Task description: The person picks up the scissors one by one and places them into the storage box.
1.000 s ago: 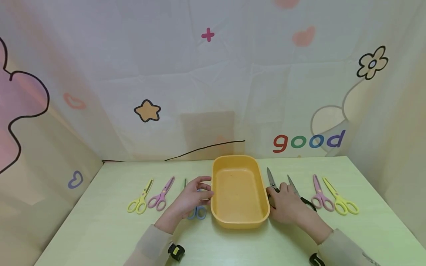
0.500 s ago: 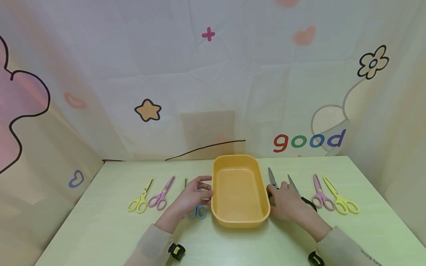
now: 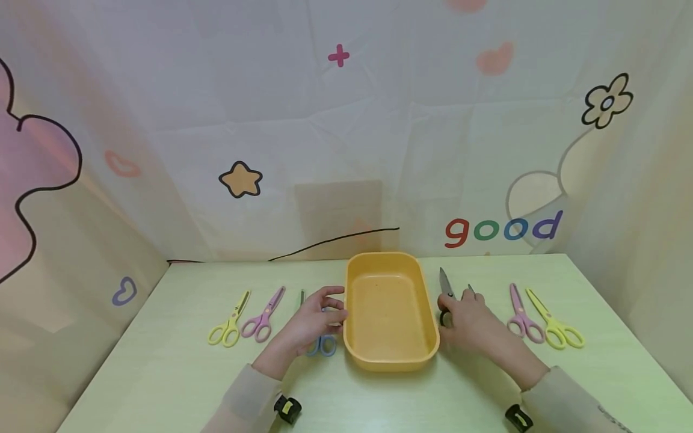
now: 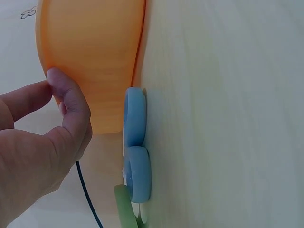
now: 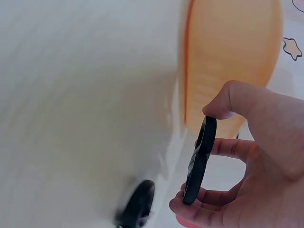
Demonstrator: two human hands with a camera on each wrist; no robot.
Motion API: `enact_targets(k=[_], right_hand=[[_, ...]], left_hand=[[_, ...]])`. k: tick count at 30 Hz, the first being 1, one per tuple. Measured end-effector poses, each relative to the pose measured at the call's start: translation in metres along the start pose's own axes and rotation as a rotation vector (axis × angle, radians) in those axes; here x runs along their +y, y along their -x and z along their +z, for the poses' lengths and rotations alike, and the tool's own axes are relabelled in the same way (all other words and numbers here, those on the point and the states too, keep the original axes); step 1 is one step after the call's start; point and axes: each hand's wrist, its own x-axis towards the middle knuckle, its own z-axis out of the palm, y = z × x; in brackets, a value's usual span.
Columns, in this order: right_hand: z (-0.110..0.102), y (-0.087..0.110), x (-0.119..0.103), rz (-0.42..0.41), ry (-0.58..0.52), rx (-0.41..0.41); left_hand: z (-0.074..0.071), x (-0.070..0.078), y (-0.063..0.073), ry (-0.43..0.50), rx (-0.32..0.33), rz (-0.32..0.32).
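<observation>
In the head view my left hand (image 3: 311, 322) is at the left side of the yellow-orange plastic tray (image 3: 391, 364), its bent fingertips touching the wall near the rim. Beneath it lie blue-handled scissors (image 3: 327, 345), partly covered; the left wrist view also shows a green handle (image 4: 124, 206) beside the blue loops (image 4: 137, 173). To the right of the tray, my right hand (image 3: 471, 325) holds black-handled scissors (image 3: 446, 285) by the loops between thumb and fingers, blades pointing away. Other black-handled scissors (image 5: 137, 204) lie on the table below, mostly hidden by the hand in the head view.
Yellow scissors (image 3: 230, 325) and pink scissors (image 3: 263, 319) lie at the left. More pink scissors (image 3: 523, 319) and yellow scissors (image 3: 554, 325) lie at the right. The pale green table (image 3: 162, 385) meets a patterned curtain (image 3: 346, 132) at the back.
My right hand has shifted slightly right and up with the black-handled scissors, uncovering part of their handle and covering more of the second pair. The left hand and tray stay put.
</observation>
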Motion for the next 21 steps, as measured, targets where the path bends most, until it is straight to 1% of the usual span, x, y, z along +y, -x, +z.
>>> enact_targets(k=[8,17,21], right_hand=[[-0.016,0.002,-0.002,0.048,0.009,0.027],[-0.026,0.001,-0.009,0.024,0.005,0.104],[-0.032,0.001,-0.015,0.012,0.005,0.11]], left_hand=[[0.0,0.0,0.0,0.016,-0.008,0.003],[0.0,0.0,0.001,0.032,-0.012,-0.004],[0.0,0.0,0.001,0.036,-0.01,-0.005]])
